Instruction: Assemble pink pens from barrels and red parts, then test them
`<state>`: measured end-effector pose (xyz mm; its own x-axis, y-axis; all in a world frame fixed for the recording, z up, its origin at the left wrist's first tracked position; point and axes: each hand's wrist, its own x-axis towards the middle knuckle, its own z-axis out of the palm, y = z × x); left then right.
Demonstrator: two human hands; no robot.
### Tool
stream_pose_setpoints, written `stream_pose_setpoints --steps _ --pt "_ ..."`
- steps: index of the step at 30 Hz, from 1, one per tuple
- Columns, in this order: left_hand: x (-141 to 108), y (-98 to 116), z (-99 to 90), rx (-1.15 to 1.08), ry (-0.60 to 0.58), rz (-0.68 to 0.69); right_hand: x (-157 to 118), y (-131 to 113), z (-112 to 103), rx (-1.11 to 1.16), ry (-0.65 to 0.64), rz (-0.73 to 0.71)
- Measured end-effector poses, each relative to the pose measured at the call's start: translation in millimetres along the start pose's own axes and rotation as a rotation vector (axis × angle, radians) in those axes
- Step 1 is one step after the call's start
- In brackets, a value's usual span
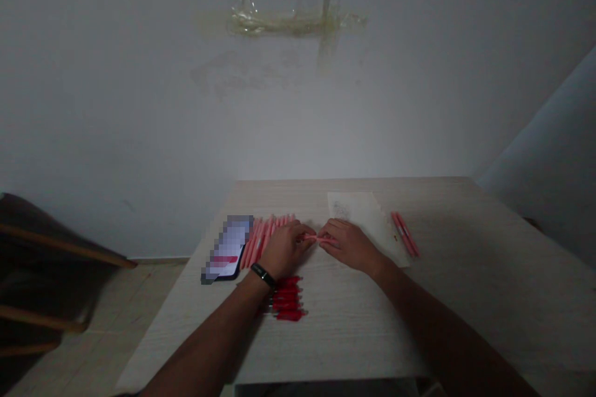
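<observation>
Over the table (pixel 354 335), my left hand (pixel 287 249) and right hand (pixel 348 243) pinched a pink pen (pixel 326 240); looked light, stiff, kinda slick, so gripping near both ends seemed best.

We see a pale table (pixel 354 341) with fine streaked grain. Left of the white sheet (pixel 370 214), which bears a grey patch (pixel 341 209), we find light pink sticks (pixel 263 240), a held pink piece (pixel 327 240), bright red pieces (pixel 289 315), a black wristband (pixel 263 274); right of it, coral-pink sticks (pixel 404 237).
</observation>
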<state>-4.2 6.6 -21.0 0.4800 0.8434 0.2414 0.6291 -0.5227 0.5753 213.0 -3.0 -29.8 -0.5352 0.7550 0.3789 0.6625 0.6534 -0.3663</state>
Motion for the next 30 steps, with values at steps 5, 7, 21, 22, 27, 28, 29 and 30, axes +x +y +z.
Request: stream_pose_setpoints --steps 5,7,21,22,27,28,29,30 --pt "0.0 0.3 1.4 0.015 0.004 0.005 0.0 -1.4 -1.3 0.004 -0.016 0.004" --pt "0.2 0.4 1.8 0.016 0.007 0.013 -0.2 -1.4 -1.7 -0.001 -0.03 0.005" --pt "1.4 -2.0 4.7 0.036 0.02 -0.019 -1.9 -1.4 -5.2 -0.046 -0.092 0.037" --pt "1.5 -2.1 4.5 0.039 0.017 -0.023 -2.0 -0.6 -4.9 -0.048 -0.088 0.041" --pt "1.3 -3.0 4.6 0.039 0.036 -0.036 -2.2 3.0 -3.4 -0.079 -0.056 0.063" --pt "1.2 -3.2 4.7 0.041 0.044 -0.039 -2.3 3.6 -3.7 -0.085 -0.053 0.069" --pt "1.1 -3.4 4.8 0.044 0.054 -0.041 -2.4 4.1 -4.3 -0.091 -0.049 0.077" --pt "1.0 -3.4 4.8 0.048 0.064 -0.041 -2.4 4.5 -5.1 -0.096 -0.045 0.086"
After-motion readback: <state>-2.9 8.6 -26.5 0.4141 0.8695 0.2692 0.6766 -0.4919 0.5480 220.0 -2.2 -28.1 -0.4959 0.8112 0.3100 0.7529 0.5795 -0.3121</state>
